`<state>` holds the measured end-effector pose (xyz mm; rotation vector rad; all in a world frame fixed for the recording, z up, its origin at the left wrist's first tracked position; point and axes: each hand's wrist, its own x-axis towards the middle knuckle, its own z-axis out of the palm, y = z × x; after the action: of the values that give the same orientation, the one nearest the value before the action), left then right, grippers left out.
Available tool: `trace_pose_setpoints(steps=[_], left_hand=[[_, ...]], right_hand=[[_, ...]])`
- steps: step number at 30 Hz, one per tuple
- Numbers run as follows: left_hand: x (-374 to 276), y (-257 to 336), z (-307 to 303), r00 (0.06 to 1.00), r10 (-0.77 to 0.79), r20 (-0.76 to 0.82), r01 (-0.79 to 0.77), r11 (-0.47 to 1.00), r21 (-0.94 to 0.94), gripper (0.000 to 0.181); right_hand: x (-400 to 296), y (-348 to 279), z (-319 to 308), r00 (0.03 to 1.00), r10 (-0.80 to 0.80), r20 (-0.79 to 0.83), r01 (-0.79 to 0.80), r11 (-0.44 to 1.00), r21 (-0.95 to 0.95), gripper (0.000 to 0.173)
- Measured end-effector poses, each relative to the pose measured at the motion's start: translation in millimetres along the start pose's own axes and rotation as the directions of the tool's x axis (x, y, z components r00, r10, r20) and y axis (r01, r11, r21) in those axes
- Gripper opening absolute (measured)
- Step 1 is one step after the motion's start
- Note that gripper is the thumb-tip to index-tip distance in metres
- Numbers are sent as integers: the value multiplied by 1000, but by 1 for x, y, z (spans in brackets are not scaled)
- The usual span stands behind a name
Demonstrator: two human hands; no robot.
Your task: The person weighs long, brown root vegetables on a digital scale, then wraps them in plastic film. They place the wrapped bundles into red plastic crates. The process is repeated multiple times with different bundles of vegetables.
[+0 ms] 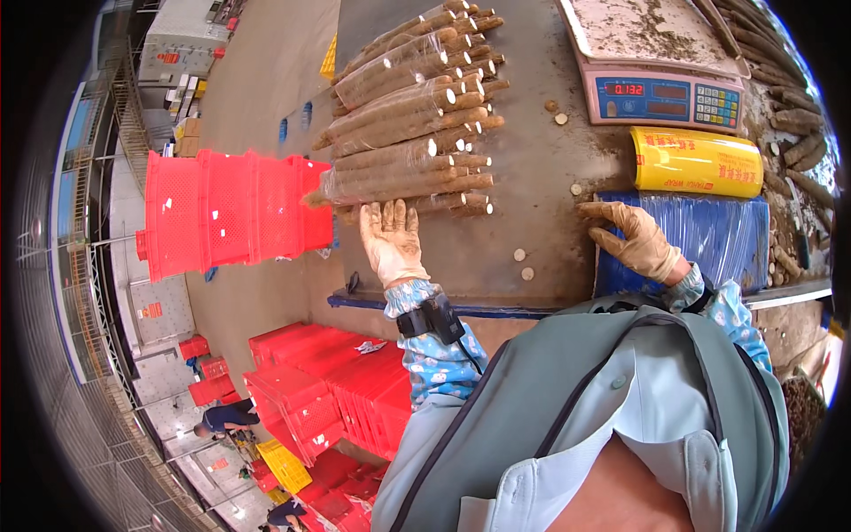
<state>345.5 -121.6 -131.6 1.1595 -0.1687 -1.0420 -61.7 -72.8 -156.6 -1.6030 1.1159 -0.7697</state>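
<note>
Several bundles of long brown roots, probably yams [405, 120], lie stacked side by side on the table, wrapped in clear film, their white cut ends facing right. My left hand [392, 243], in a soiled pale glove, rests its fingertips against the lowest bundle, palm showing and fingers extended. Gloved as well, my right hand [628, 239] hovers by the left part of a blue block covered in clear film [705, 243], thumb and fingers apart with nothing between them. Just above that block lies a yellow roll of wrap [698, 163].
A digital scale [665, 100] with a dirt-strewn tray stands at the upper right. Loose roots [794, 123] and a knife lie along the right side. Small cut root slices [519, 255] dot the tabletop. Red crates [233, 213] stand beyond the table; people are at the lower left.
</note>
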Motion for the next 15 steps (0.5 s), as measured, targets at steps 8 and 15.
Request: trace_pose_setpoints(steps=[8, 15], left_hand=[[-35, -24, 23, 962, 263, 66, -263, 965, -20, 27], [-109, -77, 108, 942, 133, 310, -184, 972, 143, 37]], right_hand=[[-19, -15, 1, 998, -62, 12, 63, 992, -109, 38], [-54, -7, -28, 987, -78, 144, 116, 954, -278, 41]])
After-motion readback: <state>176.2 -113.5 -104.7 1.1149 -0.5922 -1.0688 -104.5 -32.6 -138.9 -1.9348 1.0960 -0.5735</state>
